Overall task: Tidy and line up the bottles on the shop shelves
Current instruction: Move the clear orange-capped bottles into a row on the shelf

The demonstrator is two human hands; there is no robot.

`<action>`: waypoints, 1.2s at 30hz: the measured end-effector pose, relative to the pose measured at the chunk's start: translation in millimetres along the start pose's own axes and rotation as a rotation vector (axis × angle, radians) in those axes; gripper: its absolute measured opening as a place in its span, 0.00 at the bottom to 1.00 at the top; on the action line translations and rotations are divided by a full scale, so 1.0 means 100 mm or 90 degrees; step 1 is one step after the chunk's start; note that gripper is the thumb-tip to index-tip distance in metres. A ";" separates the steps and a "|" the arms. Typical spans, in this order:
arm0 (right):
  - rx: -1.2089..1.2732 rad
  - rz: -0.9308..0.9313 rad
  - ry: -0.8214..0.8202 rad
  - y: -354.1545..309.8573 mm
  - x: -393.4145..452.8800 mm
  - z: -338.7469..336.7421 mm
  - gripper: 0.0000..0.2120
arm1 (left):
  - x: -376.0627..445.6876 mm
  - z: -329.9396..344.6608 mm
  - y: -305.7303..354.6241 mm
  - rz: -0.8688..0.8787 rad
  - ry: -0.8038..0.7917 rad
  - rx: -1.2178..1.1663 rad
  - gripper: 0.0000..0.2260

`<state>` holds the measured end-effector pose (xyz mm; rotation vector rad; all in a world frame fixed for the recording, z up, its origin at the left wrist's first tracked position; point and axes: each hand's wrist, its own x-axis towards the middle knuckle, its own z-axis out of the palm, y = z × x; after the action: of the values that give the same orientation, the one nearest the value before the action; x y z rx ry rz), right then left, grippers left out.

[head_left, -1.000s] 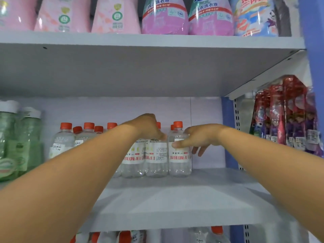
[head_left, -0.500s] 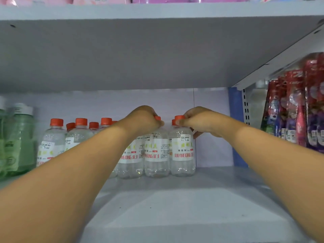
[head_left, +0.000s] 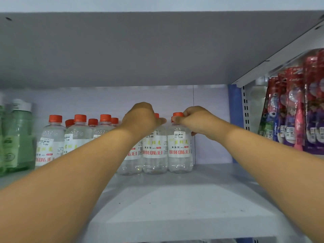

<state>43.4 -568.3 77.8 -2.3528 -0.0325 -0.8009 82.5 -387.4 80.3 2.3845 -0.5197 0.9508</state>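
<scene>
Left hand (head_left: 142, 120) and right hand (head_left: 196, 121) each gripping one orange cap; nine orange-capped clear bottles (head_left: 179, 151) visible standing on the shelf (head_left: 175, 199), two green bottles (head_left: 19, 135) far left.

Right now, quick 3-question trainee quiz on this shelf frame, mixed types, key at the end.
1. True or false: the right hand grips the orange cap of the rightmost clear bottle.
2. What colour are the bottles at the far left of the shelf? A) green B) blue C) yellow
3. Fill in: the price sticker on the rightmost clear bottle reads ____.

Key
1. True; the left hand grips the top of the clear bottle beside it.
2. A, the green bottles.
3. 5.00
</scene>
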 end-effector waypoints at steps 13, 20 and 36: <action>0.076 0.002 0.016 0.07 0.01 0.07 0.16 | -0.04 -0.06 -0.07 0.044 0.002 -0.095 0.21; 0.092 -0.013 0.020 0.12 -0.04 0.08 0.20 | -0.06 -0.61 -0.58 -0.033 0.076 -0.200 0.17; 0.062 -0.004 0.014 0.13 -0.03 0.11 0.18 | -0.02 -0.44 -0.69 -0.054 -0.062 -0.038 0.23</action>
<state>49.9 -571.7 62.6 -2.2537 -0.0689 -0.8098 94.2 -306.0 84.6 2.3870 -0.4715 0.7751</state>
